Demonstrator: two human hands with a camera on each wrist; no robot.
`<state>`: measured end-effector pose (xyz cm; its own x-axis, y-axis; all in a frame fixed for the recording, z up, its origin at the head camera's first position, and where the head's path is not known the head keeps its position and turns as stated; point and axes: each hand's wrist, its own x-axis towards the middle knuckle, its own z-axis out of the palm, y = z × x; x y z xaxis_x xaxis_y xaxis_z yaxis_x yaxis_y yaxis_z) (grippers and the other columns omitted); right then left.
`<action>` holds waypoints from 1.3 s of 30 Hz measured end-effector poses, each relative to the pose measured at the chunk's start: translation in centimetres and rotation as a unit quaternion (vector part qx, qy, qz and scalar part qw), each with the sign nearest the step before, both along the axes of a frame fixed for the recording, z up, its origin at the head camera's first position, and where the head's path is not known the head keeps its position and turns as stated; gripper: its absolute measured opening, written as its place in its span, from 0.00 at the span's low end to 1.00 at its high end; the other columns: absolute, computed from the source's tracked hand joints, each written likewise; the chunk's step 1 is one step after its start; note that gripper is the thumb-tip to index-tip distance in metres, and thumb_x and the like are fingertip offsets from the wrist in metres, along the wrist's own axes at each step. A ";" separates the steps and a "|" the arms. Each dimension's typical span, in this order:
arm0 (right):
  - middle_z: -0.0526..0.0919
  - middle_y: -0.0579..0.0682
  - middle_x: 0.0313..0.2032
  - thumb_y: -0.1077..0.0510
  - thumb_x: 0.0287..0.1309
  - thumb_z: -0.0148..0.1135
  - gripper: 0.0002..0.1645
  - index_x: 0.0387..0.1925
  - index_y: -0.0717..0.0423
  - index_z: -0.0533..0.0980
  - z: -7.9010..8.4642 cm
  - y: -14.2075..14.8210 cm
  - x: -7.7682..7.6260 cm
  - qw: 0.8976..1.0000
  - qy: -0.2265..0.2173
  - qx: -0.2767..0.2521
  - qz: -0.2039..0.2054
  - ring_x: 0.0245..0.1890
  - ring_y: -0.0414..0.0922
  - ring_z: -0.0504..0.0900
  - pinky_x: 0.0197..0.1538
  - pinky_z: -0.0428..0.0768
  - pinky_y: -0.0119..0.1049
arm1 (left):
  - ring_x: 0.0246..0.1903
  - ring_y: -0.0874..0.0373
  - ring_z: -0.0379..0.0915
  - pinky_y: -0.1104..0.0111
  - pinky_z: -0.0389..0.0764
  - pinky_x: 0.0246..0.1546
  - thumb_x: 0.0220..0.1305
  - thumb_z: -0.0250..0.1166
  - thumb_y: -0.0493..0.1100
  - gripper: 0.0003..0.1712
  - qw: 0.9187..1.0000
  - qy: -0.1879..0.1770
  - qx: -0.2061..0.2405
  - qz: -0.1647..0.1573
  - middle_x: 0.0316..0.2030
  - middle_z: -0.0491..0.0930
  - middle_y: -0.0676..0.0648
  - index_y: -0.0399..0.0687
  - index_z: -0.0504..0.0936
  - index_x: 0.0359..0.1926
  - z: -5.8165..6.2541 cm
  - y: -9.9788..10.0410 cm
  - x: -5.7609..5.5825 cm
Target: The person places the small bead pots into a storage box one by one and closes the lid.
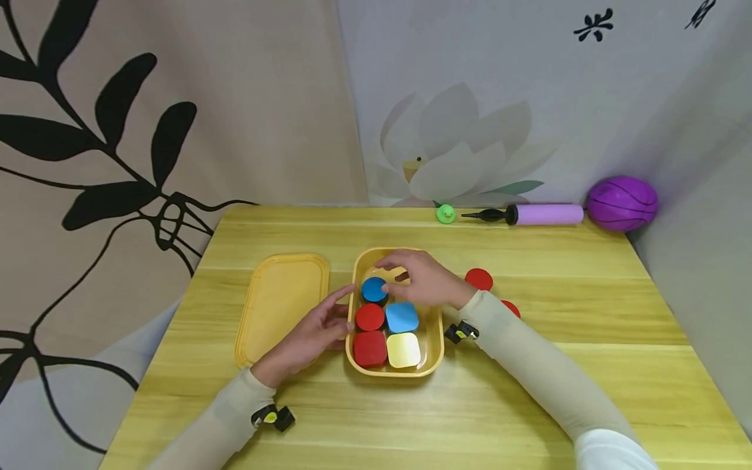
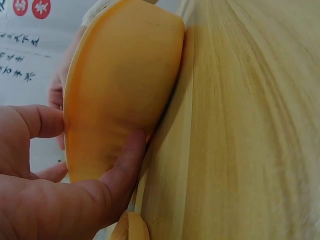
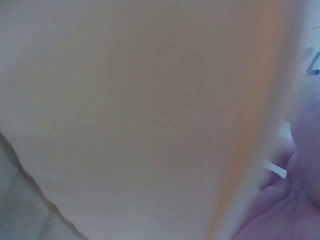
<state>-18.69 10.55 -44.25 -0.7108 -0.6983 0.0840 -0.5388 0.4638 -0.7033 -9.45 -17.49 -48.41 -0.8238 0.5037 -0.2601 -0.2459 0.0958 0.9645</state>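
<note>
A yellow plastic box [image 1: 438,352] stands on the table, holding several flat-topped pieces. In its left column are a blue round piece [image 1: 374,289], a red round piece [image 1: 370,317] and a red square piece [image 1: 370,348]. To their right lie a blue square piece [image 1: 402,317] and a pale yellow square piece [image 1: 403,350]. My left hand [image 1: 314,336] rests against the box's left wall, fingertips at rim and side. My right hand [image 1: 425,277] reaches over the upper part, thumb by the blue round piece, fingers spread apart. The right wrist view is mostly blocked by the box wall [image 3: 125,120].
The yellow lid [image 1: 284,303] lies left of the box. Two red pieces are on the right, one round [image 1: 479,279] and one [image 1: 512,308] partly behind my sleeve. Along the back sit a green toy [image 1: 446,214], a purple hand pump [image 1: 549,215] and a purple ball [image 1: 622,203].
</note>
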 end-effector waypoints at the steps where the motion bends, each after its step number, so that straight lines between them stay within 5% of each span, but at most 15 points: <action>1: 0.83 0.57 0.63 0.53 0.68 0.71 0.29 0.65 0.62 0.78 0.2 0.3 0.0 1.000 0.002 -0.007 -0.003 0.61 0.53 0.84 0.56 0.88 0.43 | 0.66 0.45 0.75 0.51 0.87 0.56 0.78 0.58 0.38 0.43 1.000 0.001 0.000 0.000 0.75 0.65 0.36 0.69 0.52 0.84 0.0 0.0 0.0; 11: 0.84 0.59 0.61 0.55 0.68 0.72 0.24 0.63 0.54 0.80 1.2 3.3 0.2 0.996 -0.016 -0.065 -0.055 0.60 0.57 0.84 0.54 0.89 0.47 | 0.67 0.44 0.73 0.53 0.87 0.55 0.78 0.59 0.40 0.42 1.000 0.007 -0.009 0.006 0.75 0.65 0.38 0.72 0.54 0.84 -0.2 0.0 -0.1; 24: 0.86 0.52 0.59 0.53 0.72 0.68 0.19 0.61 0.53 0.82 1.9 8.3 1.3 0.990 0.017 -0.062 -0.126 0.56 0.52 0.86 0.53 0.88 0.47 | 0.68 0.43 0.72 0.52 0.87 0.56 0.77 0.58 0.39 0.42 1.000 0.005 -0.008 0.012 0.76 0.64 0.39 0.71 0.54 0.84 -0.2 0.1 -0.3; 39: 0.87 0.53 0.57 0.55 0.72 0.67 0.17 0.59 0.52 0.82 -0.2 15.1 4.0 0.973 0.023 -0.058 -0.224 0.56 0.48 0.85 0.52 0.83 0.25 | 0.66 0.44 0.74 0.53 0.87 0.55 0.78 0.57 0.39 0.42 1.000 0.007 -0.012 0.007 0.74 0.65 0.37 0.72 0.53 0.84 -0.3 0.0 -0.1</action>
<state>-14.72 25.68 -44.46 -0.9350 -0.3037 0.1831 -0.3337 0.5789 -0.7440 -9.51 -17.45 -48.69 -0.8349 0.4852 -0.2597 -0.2333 0.1153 0.9655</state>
